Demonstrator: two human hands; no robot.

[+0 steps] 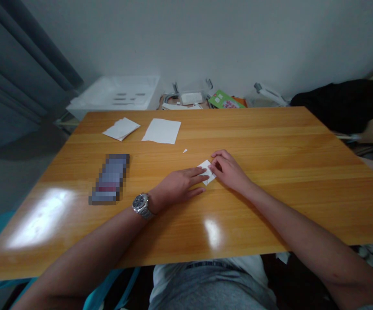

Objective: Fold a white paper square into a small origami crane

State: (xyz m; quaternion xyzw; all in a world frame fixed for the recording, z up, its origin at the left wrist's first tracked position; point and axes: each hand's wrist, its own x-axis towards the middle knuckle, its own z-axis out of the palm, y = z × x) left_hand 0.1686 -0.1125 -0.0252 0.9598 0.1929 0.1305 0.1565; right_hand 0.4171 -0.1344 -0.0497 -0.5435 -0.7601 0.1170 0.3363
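A small folded piece of white paper (pixel 207 164) lies on the wooden table, partly covered by fingers. My left hand (pixel 181 184), with a metal watch (pixel 142 205) at the wrist, rests over its left side, fingers stretched out flat. At the right edge of the paper, my right hand (pixel 229 170) pinches the border between thumb and index finger. A tiny white scrap (pixel 185 150) sits a little beyond my left hand.
A white sheet (pixel 162 131) and a stack of folded papers (pixel 121 128) lie at the table's (pixel 270 142) far left. Nearer is a blurred-out phone-shaped object (pixel 110 178). Behind the far edge stand a white plastic tub (pixel 115 92) and a green booklet (pixel 225 100).
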